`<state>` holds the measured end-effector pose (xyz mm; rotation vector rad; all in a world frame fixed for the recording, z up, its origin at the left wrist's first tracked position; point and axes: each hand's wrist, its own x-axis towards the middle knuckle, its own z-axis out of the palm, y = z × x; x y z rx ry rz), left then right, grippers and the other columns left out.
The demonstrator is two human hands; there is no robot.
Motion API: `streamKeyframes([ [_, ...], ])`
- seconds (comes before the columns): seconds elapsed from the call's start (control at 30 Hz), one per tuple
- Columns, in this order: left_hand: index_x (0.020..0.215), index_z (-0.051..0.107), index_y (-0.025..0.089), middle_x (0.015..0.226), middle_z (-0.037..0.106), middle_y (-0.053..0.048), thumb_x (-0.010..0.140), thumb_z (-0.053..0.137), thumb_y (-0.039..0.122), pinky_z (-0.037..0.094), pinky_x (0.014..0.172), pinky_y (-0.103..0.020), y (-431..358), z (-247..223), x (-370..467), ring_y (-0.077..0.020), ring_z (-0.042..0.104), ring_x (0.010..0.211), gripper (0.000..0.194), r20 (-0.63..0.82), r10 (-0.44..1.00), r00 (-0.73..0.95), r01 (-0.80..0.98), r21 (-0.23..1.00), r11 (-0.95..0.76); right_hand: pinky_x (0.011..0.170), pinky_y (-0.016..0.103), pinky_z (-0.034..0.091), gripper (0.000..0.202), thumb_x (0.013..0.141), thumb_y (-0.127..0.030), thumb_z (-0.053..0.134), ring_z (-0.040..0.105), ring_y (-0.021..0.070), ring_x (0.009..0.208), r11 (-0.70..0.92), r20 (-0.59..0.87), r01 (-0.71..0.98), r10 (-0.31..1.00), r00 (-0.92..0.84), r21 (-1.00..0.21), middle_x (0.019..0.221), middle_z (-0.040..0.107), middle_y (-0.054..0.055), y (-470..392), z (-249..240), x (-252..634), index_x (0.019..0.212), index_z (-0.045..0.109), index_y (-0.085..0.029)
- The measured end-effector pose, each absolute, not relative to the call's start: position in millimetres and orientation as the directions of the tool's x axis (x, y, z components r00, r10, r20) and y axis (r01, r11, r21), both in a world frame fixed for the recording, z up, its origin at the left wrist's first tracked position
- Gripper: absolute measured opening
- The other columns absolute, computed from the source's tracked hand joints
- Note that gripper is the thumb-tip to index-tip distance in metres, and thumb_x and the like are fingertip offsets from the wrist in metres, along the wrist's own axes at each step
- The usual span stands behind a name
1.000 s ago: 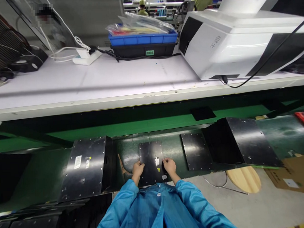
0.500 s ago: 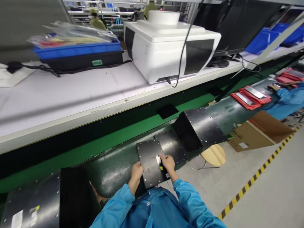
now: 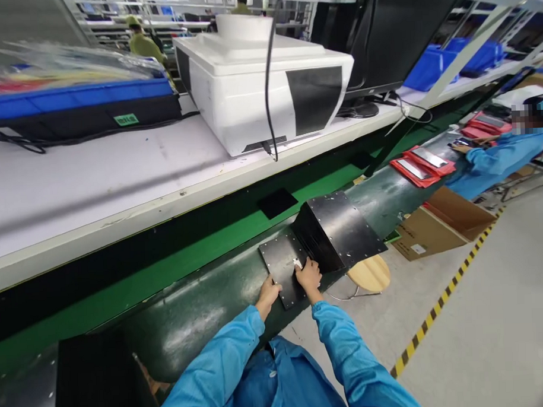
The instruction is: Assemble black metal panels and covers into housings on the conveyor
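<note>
A flat black panel with small silver dots along its edges lies low over the green bench, its far end close to a black stack. My left hand grips its near left edge, thumb on top. My right hand holds the right side, fingers closed beside a small white label. What lies beneath the panel is hidden. Just to the right stands the tilted black stack, topped by a similar dotted panel.
Another black stack stands at the lower left. A white machine sits on the shelf above. Red pouches, an open carton and a wooden stool are to the right. A co-worker's sleeve shows farther along.
Both hands have moved the panel forward and right, toward the black stack; it now covers the similar panel surface seen there before. My view has shifted to the right.
</note>
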<state>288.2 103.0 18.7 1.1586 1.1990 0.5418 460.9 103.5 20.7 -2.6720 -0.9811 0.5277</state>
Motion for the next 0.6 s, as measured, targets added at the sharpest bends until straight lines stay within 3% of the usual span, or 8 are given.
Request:
streamKeyframes([
  [0.1,0.119,0.078,0.013,0.132,0.072,-0.018,0.074,0.067,0.013,0.056,0.098,-0.04,86,48,235,-0.0297,0.071,0.112,0.047,-0.381,0.884,0.269,0.244,0.915,0.321,0.107,0.051,0.047,0.069,0.097,-0.043,0.054,0.058,0.0411,0.133,-0.708,-0.167,0.615,0.692,0.702,-0.348,0.148,0.057,0.028,90,24,458,0.156,0.049,-0.007],
  [0.2,0.117,0.081,0.02,0.149,0.062,-0.016,0.087,0.066,0.023,0.05,0.112,-0.046,73,103,124,-0.0313,0.063,0.13,0.034,-0.025,0.995,0.096,0.346,0.938,-0.009,0.105,0.054,0.048,0.067,0.092,-0.043,0.052,0.058,0.0452,0.132,-0.585,-0.015,0.695,0.769,0.639,-0.418,0.139,0.063,0.031,77,12,457,0.146,0.058,-0.003],
  [0.27,0.12,0.08,0.022,0.15,0.061,-0.015,0.095,0.059,0.029,0.042,0.121,-0.049,61,147,28,-0.0315,0.055,0.141,0.033,0.197,0.971,-0.133,0.572,0.815,-0.088,0.099,0.054,0.051,0.063,0.09,-0.048,0.051,0.064,0.0445,0.125,-0.473,-0.04,0.686,0.838,0.545,-0.553,0.13,0.069,0.03,86,-7,444,0.136,0.068,-0.009],
  [0.33,0.127,0.076,0.02,0.153,0.058,-0.017,0.098,0.055,0.029,0.037,0.124,-0.053,42,185,-70,-0.034,0.047,0.147,0.037,0.289,0.844,-0.452,0.756,0.627,0.19,0.089,0.053,0.054,0.048,0.083,-0.052,0.055,0.071,0.0436,0.109,-0.45,-0.2,0.593,0.876,0.44,-0.667,0.112,0.077,0.023,104,-23,406,0.111,0.079,-0.021],
  [0.43,0.143,0.066,0.014,0.159,0.048,-0.025,0.1,0.056,0.037,0.037,0.118,-0.065,5,207,-181,-0.0439,0.042,0.148,0.05,0.266,0.518,-0.813,0.582,0.395,0.711,0.083,0.047,0.057,0.032,0.072,-0.051,0.061,0.075,0.037,0.094,-0.372,-0.371,0.396,0.925,0.081,-0.839,0.094,0.08,0.015,116,-18,298,0.084,0.077,-0.027],
  [0.5,0.147,0.061,0.01,0.154,0.051,-0.029,0.101,0.055,0.043,0.038,0.115,-0.064,-10,198,-214,-0.0454,0.044,0.144,0.057,0.238,0.446,-0.863,0.503,0.312,0.806,0.079,0.042,0.057,0.033,0.069,-0.053,0.066,0.075,0.0313,0.085,-0.371,-0.43,0.269,0.877,-0.213,-0.889,0.086,0.079,0.012,107,6,209,0.081,0.076,-0.024],
  [0.6,0.145,0.065,0.015,0.143,0.059,-0.023,0.101,0.057,0.047,0.04,0.112,-0.054,-15,178,-218,-0.0393,0.05,0.136,0.055,0.259,0.557,-0.789,0.614,0.297,0.732,0.069,0.034,0.056,0.042,0.066,-0.058,0.079,0.072,0.0236,0.074,-0.415,-0.433,0.157,0.74,-0.514,-0.896,0.077,0.076,0.006,87,53,81,0.085,0.075,-0.021],
])
